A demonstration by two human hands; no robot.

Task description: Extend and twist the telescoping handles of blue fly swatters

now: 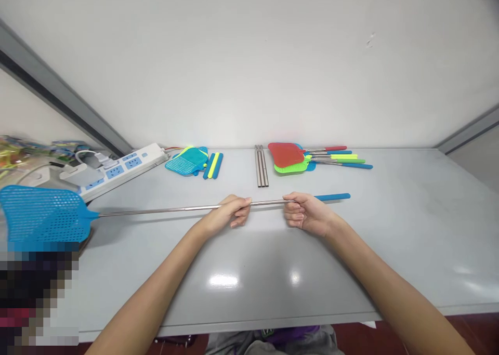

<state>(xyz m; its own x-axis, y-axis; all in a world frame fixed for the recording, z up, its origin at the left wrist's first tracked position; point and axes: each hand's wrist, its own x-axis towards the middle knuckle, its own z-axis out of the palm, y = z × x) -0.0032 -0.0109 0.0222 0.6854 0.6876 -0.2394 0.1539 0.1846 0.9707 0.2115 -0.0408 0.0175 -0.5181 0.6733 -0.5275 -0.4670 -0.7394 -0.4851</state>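
A telescopic fly swatter lies stretched out lengthwise across my view, its blue mesh head at the far left and its blue handle at the right. My left hand is closed round the middle of the thin metal rod. Close to the handle, my right hand grips the same rod with curled fingers. Bare rod shows between the two hands. Behind them, three or so metal tubes lie side by side.
Finished-looking swatters with a red head on top lie at the back right. Back left are loose swatter heads and blue and yellow handle sleeves. A white power strip with plugs stands left, by a wall.
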